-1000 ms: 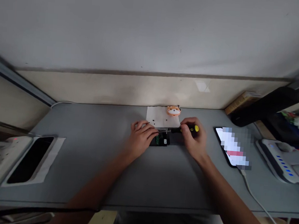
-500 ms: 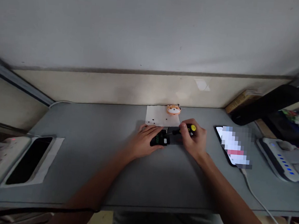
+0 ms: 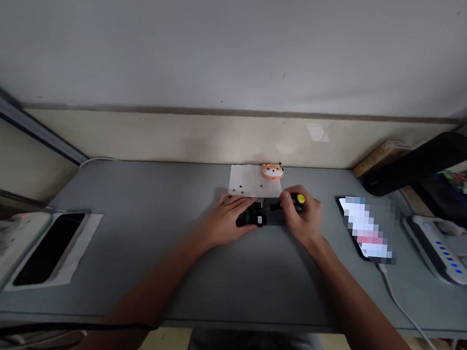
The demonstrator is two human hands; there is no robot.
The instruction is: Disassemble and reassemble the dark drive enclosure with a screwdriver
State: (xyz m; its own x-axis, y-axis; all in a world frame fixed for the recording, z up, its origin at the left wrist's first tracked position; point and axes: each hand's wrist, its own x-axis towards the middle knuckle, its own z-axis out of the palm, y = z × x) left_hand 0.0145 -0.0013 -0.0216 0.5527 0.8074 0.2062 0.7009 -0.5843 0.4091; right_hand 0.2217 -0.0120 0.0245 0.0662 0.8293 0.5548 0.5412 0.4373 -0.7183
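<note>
Left hand (image 3: pixel 225 221) shifted astride device (image 3: pixel 251 217), seemingly clasping edges; right hand (image 3: pixel 305 215), curled, pinches screwdriver (image 3: pixel 298 200).

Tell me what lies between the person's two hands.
In the head view, a black device showing green circuitry, a dark grey piece and the front of a screwdriver lie there.
</note>
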